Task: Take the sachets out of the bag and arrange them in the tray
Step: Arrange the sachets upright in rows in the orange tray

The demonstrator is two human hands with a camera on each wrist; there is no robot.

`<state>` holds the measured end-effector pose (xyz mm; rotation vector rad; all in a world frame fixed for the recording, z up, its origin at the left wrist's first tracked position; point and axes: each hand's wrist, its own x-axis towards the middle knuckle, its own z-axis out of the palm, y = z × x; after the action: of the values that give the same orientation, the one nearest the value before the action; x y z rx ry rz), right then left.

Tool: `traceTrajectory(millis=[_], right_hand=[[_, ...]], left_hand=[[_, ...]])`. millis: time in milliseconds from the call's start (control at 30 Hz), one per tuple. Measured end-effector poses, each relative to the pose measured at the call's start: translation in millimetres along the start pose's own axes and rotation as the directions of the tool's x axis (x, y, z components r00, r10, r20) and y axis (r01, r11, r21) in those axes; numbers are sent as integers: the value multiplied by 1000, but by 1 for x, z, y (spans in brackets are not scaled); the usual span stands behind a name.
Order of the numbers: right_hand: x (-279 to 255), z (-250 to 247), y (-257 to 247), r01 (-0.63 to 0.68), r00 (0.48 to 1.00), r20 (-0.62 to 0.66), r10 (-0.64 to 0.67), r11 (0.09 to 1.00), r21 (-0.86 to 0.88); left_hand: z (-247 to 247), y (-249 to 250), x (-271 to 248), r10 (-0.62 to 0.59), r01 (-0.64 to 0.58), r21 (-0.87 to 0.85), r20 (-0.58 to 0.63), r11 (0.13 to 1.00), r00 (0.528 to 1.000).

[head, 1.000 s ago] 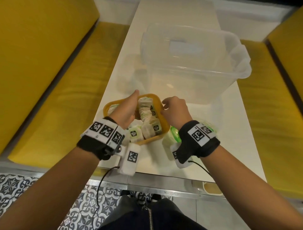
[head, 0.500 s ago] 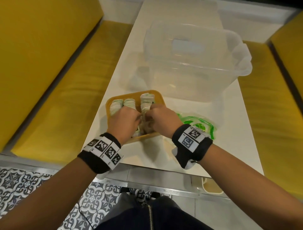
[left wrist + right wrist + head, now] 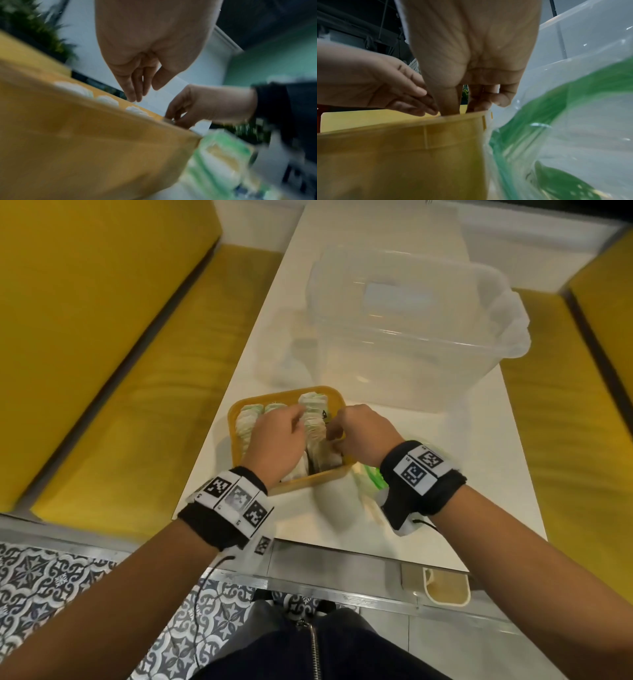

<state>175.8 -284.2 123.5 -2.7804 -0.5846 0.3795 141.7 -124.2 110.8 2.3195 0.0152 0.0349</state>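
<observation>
A yellow tray [image 3: 236, 422] at the near end of the white table holds rows of pale green-and-white sachets [image 3: 312, 412] standing on edge. My left hand [image 3: 296, 421] reaches into the tray with straight fingers [image 3: 134, 94] against the left side of the right-hand row. My right hand [image 3: 334, 436] has curled fingers [image 3: 477, 105] dipped inside the tray's right rim, pinching that row from the other side. The sachets under both hands are hidden. The clear bag with green print [image 3: 371, 477] lies flat beside the tray, partly under my right wrist.
A large clear plastic tub [image 3: 411, 337] stands on the table [image 3: 462, 474] just beyond the tray. Yellow bench seats [image 3: 120, 405] run along both sides. The table's near edge is close behind my wrists.
A second ago my left hand lay stretched over loose sachets at the tray's near end. Both hands then closed together there and have since slid farther along the right-hand row.
</observation>
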Motion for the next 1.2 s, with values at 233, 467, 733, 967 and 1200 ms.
traceTrajectory(millis=[233, 467, 733, 967, 1200], right_hand=[[-3, 1, 6, 32, 998, -55, -33, 999, -18], [-4, -2, 0, 42, 999, -22, -46, 987, -157], [1, 8, -12, 156, 987, 84, -133, 903, -400], [-1, 10, -7, 142, 989, 77, -124, 942, -304], [-2, -9, -4, 116, 993, 58, -105, 963, -241]], left_hand=[[1, 25, 7, -273, 300, -362, 127, 882, 954], [10, 8, 6, -316, 357, -160, 235, 920, 919], [18, 7, 4, -268, 277, 0, 254, 961, 929], [18, 4, 8, -266, 281, -20, 262, 960, 928], [21, -8, 17, -271, 324, -167, 275, 931, 922]])
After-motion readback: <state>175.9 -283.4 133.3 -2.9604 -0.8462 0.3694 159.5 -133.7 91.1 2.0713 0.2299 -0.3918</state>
